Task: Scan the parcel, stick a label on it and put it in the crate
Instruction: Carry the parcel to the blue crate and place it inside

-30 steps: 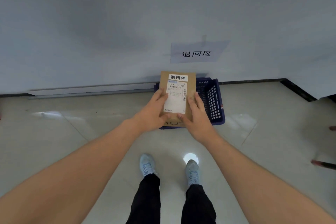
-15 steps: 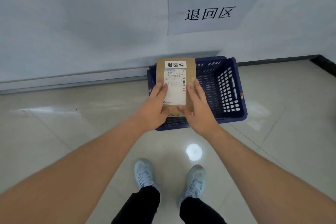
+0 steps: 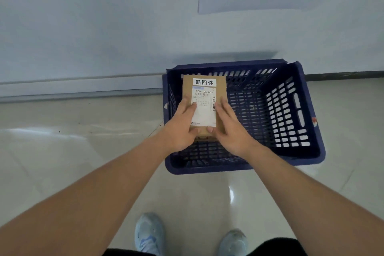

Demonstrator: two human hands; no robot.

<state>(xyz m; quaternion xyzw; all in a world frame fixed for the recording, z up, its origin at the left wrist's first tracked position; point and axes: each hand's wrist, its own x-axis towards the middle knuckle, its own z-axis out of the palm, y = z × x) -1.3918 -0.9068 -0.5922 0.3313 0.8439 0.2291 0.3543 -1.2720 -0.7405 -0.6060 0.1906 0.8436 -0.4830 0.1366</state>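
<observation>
Both hands gripping parcel (image 3: 204, 89) edges, inside crate (image 3: 307, 110) left side

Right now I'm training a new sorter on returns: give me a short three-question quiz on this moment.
1. True or false: the cardboard parcel is held by both the left hand and the right hand.
2. Where is the parcel? A) on the floor B) over the left part of the blue crate C) against the wall sign
3. Fill in: the small white label sits at the parcel's ____ edge.

Key: 1 true; 2 B; 3 far.
</observation>
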